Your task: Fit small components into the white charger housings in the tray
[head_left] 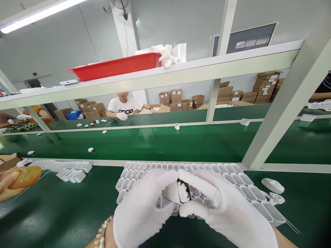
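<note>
Gloves point(144, 206) white; casing point(171, 193) white, black inside; belt point(196, 146) green; tray point(116, 68) red

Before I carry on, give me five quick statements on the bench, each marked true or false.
1. The left hand and right hand both wear white gloves. True.
2. The hands are held wide apart. False: they meet around a small white part.
3. The red tray sits on the bench. False: it is on the raised shelf.
4. White cups stand in rows beyond the hands. True.
5. A bracelet circles the right wrist. False: the left.
</note>
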Available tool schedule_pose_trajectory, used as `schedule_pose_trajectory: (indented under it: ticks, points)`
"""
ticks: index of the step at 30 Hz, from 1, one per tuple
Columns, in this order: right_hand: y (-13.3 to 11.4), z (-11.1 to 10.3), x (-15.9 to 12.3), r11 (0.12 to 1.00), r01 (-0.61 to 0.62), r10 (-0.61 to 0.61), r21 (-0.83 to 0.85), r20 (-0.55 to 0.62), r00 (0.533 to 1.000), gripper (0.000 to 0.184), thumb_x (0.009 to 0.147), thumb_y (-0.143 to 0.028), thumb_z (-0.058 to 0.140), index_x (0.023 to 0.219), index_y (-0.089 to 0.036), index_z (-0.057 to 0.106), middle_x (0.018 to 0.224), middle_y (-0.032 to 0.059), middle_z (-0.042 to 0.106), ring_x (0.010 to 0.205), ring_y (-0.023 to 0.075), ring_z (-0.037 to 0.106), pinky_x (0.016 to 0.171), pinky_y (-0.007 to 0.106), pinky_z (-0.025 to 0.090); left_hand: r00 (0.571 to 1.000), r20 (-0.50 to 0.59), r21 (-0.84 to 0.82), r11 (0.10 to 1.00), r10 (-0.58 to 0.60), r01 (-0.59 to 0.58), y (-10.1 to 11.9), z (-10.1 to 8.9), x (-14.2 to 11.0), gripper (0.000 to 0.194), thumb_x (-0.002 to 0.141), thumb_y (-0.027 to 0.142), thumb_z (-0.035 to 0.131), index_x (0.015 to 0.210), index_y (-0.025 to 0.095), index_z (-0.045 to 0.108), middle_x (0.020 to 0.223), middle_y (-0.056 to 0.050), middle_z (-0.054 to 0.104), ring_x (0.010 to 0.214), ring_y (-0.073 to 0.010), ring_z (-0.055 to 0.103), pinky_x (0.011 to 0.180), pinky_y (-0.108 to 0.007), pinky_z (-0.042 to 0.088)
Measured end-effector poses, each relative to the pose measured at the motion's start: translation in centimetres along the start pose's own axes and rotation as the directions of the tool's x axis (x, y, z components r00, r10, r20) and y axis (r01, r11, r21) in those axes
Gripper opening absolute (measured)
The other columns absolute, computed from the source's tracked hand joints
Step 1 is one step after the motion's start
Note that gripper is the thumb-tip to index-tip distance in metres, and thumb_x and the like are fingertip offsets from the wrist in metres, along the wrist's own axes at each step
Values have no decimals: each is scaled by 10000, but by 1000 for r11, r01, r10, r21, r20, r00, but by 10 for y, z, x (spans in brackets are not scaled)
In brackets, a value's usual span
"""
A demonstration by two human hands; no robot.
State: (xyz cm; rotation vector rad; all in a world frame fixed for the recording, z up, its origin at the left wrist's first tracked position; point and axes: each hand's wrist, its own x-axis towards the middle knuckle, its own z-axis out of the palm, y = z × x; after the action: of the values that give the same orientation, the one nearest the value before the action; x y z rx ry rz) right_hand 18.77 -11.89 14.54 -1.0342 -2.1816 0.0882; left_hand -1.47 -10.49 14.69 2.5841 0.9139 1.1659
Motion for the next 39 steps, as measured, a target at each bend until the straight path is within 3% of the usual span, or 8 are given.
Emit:
schedule_pose_trajectory:
  ticks: [3,5,9,15,20,28,33,39]
  points:
    - [3,6,-1,989,105,-128,-108,-232,964,292,959,-339,569,1221,-243,483,797,-5,678,641,181,650,566,306,541,995,-90,6,999,-52,53,-2,3,-3,470,832,91,631,1248,274,512,1086,-5,688,970,-154,678,897,-262,566]
    - [3,8,-2,971,143,-195,-189,-297,935,221,1022,-335,446,1212,-225,465,823,24,700,653,182,662,588,312,541,989,-123,3,996,-86,88,-1,3,-4,459,836,124,655,1245,281,519,1083,-1,691,954,-152,687,897,-258,570]
    - [-3,10,-2,957,154,-219,-245,-265,939,222,1054,-359,347,1105,-208,501,794,34,703,597,164,640,549,300,522,985,-159,1,998,-68,69,1,1,-5,431,851,154,668,1240,282,530,1079,4,689,946,-144,688,900,-247,568]
    - [-10,14,-5,988,37,-68,-153,-200,977,342,1040,-459,322,961,-224,558,797,26,699,633,185,659,538,318,526,986,-166,16,1000,9,-6,-3,4,-3,483,833,69,657,1263,243,523,1036,-12,673,947,-139,656,857,-219,549]
    - [-8,21,-6,991,27,-50,-127,-183,982,265,1033,-418,358,1037,-234,550,828,23,703,642,201,648,534,335,520,978,-189,-5,996,84,-87,-5,8,-1,533,808,-23,573,1275,223,503,917,6,643,829,-123,610,789,-227,539]
    - [-8,36,-9,995,-103,102,-3,-134,986,77,934,-279,505,898,-240,562,724,-8,627,654,204,593,592,347,496,972,-205,-53,990,116,-129,-2,13,-2,580,773,-50,562,1264,252,505,781,42,624,734,-130,612,738,-256,526]
    - [-11,38,-9,997,-39,20,-61,-290,957,112,940,-254,493,890,-225,590,713,15,625,620,187,565,594,330,470,970,-243,-203,978,6,-57,-10,28,-11,553,811,39,616,1273,323,513,978,6,625,704,-116,650,724,-273,570]
    - [-19,41,-7,962,24,-141,-273,-418,897,156,962,-218,476,909,-181,618,672,38,647,601,196,591,582,325,468,942,-244,-381,916,-229,124,-12,48,-24,696,825,151,707,1383,422,391,1153,-11,634,995,-207,683,832,-342,606]
